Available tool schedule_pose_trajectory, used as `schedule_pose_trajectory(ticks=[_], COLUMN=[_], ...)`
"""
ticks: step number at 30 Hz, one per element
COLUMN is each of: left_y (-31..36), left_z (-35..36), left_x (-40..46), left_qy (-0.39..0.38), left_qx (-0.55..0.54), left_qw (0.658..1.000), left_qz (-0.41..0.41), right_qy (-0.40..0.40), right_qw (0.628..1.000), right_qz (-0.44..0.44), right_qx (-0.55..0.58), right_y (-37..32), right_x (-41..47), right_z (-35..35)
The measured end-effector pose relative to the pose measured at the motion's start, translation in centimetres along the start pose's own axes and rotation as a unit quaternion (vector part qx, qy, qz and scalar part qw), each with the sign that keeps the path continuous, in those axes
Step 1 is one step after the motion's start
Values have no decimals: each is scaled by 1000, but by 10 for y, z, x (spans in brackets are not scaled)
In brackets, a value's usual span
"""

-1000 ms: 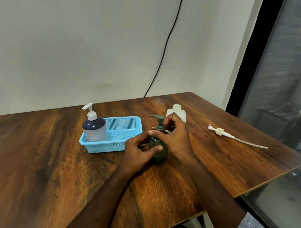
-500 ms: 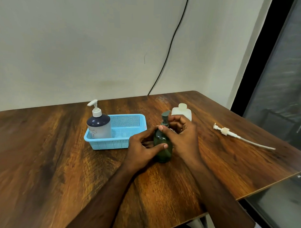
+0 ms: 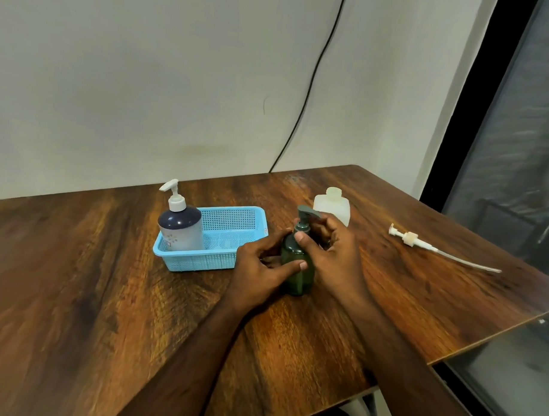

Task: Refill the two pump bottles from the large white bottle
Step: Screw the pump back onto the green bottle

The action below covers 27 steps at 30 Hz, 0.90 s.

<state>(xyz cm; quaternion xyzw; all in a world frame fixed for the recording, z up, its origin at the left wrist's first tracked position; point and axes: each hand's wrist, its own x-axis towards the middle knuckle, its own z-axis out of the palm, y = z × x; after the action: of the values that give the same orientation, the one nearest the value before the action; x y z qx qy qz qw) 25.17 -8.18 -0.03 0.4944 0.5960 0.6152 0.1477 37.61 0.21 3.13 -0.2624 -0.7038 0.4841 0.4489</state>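
Room: pale wall with a black cable [image 3: 305, 93] running down it, dark window at the right of the frame.
Surface: wooden table [image 3: 77, 294] filling the lower frame.
Green pump bottle [image 3: 297, 264]: upright at centre of frame, just right of the blue basket [image 3: 229, 220].
Left hand [image 3: 258, 266]: wrapped round the green body, thumb across its front, steadying.
Right hand [image 3: 333, 256]: fingertips pinching the pump collar.
Change: spout swung from pointing left, a second ago, round to pointing right; grips unchanged.
Meaning: probably collar being turned; loosening or tightening cannot be told.
White-topped pump bottle [image 3: 180, 226]: standing in the left end of the basket, pump on.
Large white bottle [image 3: 332, 205]: behind the hands, neck open.
Loose white pump [image 3: 421, 244]: lying well apart at right of frame.
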Motion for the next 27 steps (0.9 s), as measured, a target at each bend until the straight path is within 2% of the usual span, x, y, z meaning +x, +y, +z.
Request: schedule_pose_trajectory(ticks=[3,5,7,10,13,21,27], left_y=[2,3,4,6,6,7,11], left_z=[0,0,0,-1,-1,5,9], left_x=[-1,-1,-2,-2,-1,-4,-6], left_qy=[4,5,0,-1,-10,11,18], left_qx=[3,17,20,23,41,56,89], left_qw=[1000,1000,1000,1000,999,998,996], left_qz=[-4,1,3,-2,7,11,22], right_qy=[62,50,-3,-126,-166,-16,102], right_qw=[998,998,1000,991,983,1000,992], right_qz=[-3,-7,-4,10,20,-5,-9], right_qx=[-26,-42,-25,35,69,10,-77], right_y=[-5,-7,-7,-7,-8,-3,-9], right_x=[3,5,7,10,14,9,-2], right_z=[3,3,1,-7,-16,-4,15])
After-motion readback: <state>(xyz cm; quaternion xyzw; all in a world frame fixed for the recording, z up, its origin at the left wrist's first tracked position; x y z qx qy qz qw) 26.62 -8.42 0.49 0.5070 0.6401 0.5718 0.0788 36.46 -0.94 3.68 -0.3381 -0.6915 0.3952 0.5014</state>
